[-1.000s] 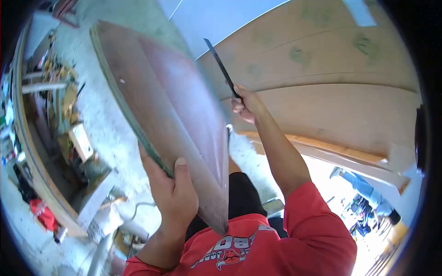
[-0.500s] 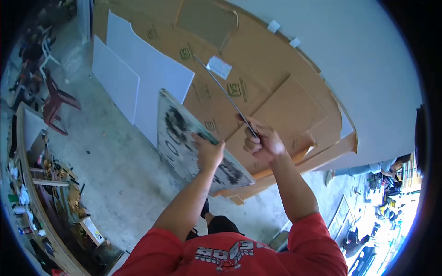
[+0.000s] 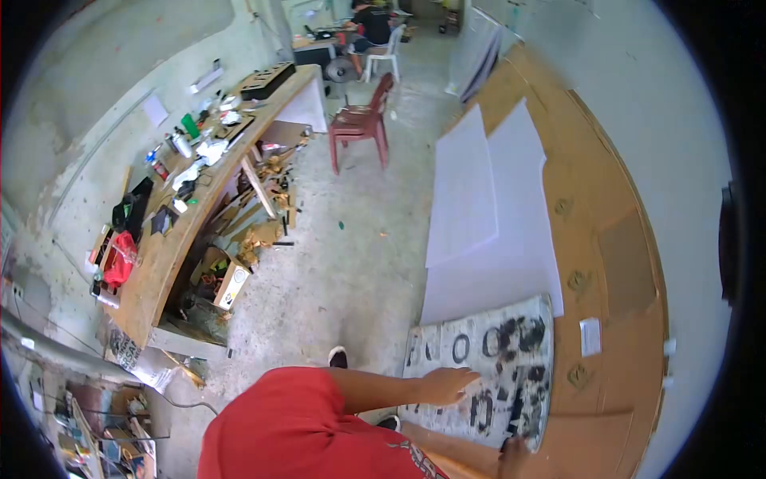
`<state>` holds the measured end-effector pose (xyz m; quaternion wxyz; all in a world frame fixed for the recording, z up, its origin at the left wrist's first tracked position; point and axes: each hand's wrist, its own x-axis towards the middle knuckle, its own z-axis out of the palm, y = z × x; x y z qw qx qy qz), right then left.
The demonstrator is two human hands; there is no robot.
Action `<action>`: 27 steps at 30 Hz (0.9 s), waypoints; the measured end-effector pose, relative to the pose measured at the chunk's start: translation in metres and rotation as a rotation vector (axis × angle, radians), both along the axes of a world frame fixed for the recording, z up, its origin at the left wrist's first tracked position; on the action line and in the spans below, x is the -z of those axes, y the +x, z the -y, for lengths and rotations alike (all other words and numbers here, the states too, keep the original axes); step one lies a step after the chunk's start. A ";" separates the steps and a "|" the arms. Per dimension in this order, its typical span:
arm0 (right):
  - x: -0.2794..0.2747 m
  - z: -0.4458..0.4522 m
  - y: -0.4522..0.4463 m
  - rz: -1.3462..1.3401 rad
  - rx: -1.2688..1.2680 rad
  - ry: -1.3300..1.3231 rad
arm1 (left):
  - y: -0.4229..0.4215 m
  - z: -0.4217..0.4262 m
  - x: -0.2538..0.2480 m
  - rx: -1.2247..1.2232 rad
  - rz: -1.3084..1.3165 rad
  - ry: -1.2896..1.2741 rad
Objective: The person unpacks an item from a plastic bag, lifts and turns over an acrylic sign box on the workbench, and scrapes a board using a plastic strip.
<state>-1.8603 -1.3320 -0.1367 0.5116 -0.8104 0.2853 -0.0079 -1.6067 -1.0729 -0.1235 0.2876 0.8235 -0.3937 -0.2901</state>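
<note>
A worn white panel [image 3: 471, 331] with black letters, zeros and dark smudges leans by the cardboard at lower right. My left hand [image 3: 448, 387] lies over its face with the fingers stretched out, holding nothing that I can see. My right hand [image 3: 517, 459] is smeared by motion at the panel's lower right corner, its fingers unclear. Something dark shows beside it, too blurred to name. The thin rod seen earlier cannot be made out.
Brown cardboard [image 3: 610, 359] lines the right side, with white sheets [image 3: 463, 199] leaning on it. A cluttered wooden workbench [image 3: 171, 267] runs along the left. Stacked maroon chairs [image 3: 359, 124] stand on the concrete floor; a person [image 3: 372, 28] sits farther back.
My view has swung left toward the workbench and room. My left hand has gone from the panel's edge to over its face. My right hand, earlier closed on a thin rod, is now low and blurred.
</note>
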 end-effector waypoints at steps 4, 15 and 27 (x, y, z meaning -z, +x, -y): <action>-0.037 -0.121 0.173 -0.114 -0.418 -0.207 | 0.092 -0.128 -0.042 0.179 0.275 0.108; -0.163 -0.373 0.657 -0.125 -1.222 -0.350 | 0.361 -0.373 -0.025 -0.290 0.429 0.035; -0.083 -0.430 0.983 0.186 -0.919 -0.437 | 0.537 -0.590 -0.052 -1.134 0.112 0.229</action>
